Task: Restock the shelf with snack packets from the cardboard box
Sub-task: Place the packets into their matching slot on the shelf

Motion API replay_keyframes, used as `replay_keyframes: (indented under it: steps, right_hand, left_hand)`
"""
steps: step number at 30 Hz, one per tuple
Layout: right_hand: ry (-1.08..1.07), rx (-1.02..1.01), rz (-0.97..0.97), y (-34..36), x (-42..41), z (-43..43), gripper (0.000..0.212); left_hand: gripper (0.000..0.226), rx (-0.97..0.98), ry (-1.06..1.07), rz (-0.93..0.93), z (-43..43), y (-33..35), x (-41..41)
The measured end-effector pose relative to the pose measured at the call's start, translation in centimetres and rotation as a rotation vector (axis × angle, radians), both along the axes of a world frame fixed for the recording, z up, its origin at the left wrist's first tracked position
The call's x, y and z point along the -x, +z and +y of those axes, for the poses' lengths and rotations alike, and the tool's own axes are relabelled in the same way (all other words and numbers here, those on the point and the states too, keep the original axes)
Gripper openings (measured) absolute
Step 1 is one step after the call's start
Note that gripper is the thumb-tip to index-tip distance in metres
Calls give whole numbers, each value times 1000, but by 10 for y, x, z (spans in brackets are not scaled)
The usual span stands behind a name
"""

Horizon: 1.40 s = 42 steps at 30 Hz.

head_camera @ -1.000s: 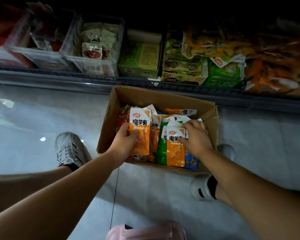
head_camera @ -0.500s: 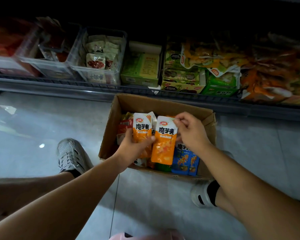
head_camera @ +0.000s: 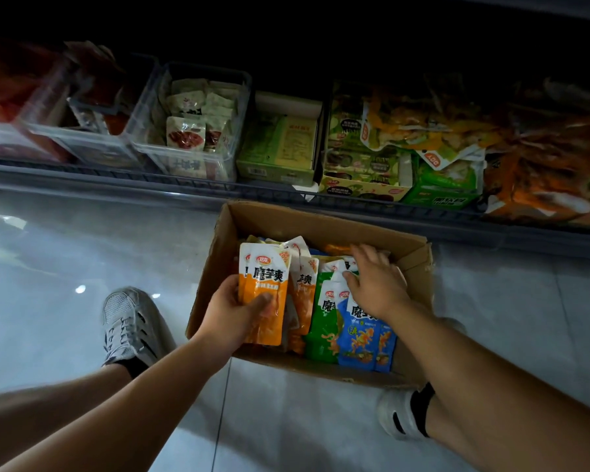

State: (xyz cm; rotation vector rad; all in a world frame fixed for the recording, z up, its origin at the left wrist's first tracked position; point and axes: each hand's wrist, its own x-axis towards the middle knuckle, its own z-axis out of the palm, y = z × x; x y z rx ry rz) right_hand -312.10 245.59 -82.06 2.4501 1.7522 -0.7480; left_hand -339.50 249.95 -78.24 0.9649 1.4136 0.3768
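Left hand (head_camera: 232, 315) grips a small stack of orange packets (head_camera: 264, 287), held upright over the near-left part of the cardboard box (head_camera: 321, 221). Right hand (head_camera: 377, 287) rests with fingers extended on the blue packets (head_camera: 358, 332) standing inside the box, holding nothing. The box sits on the floor directly in front of the stocked shelf (head_camera: 116, 177).

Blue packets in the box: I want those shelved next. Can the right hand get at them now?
Probably yes. The right hand rests on packet tops inside the open cardboard box, and the blue packets stand uncovered right beneath its wrist.
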Motion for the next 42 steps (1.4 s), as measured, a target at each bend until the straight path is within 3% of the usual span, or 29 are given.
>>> replay_keyframes:
  steps: [7, 11, 15, 18, 22, 26, 32, 35, 39, 42]
  right_hand:
    - [-106, 46, 25, -15, 1, 4, 46]
    - [-113, 39, 111, -18, 5, 6, 47]
    - [-212, -145, 226, -6, 10, 8, 31]
    - [-435, -315, 325, 17, 16, 7, 32]
    - [-662, -471, 530, 51, 29, 0, 16]
    - [-608, -379, 740, 75, 57, -12, 15]
    - [-384, -320, 714, 85, 102, -22, 19]
    - [-324, -262, 796, 87, 110, -19, 22]
    - [-503, -299, 971, 95, 98, -9, 17]
    - [-607, -241, 952, 93, 92, 0, 16]
  left_hand:
    - [49, -13, -43, 48, -1, -1, -5]
    - [49, -12, -29, 41, 0, -3, -5]
    - [45, -4, -6, 33, 0, -5, -4]
    - [38, -6, 39, 23, 1, -5, -6]
    - [34, 32, 109, -5, 3, 3, -7]
    - [26, 95, 118, -42, 0, 15, -9]
    - [18, 189, 82, -216, -9, 36, -9]
    - [42, 70, -38, -146, -8, 38, 0]
    - [56, 15, 24, -129, 9, 37, 21]
    - [63, -1, 18, -144, 17, 37, 32]
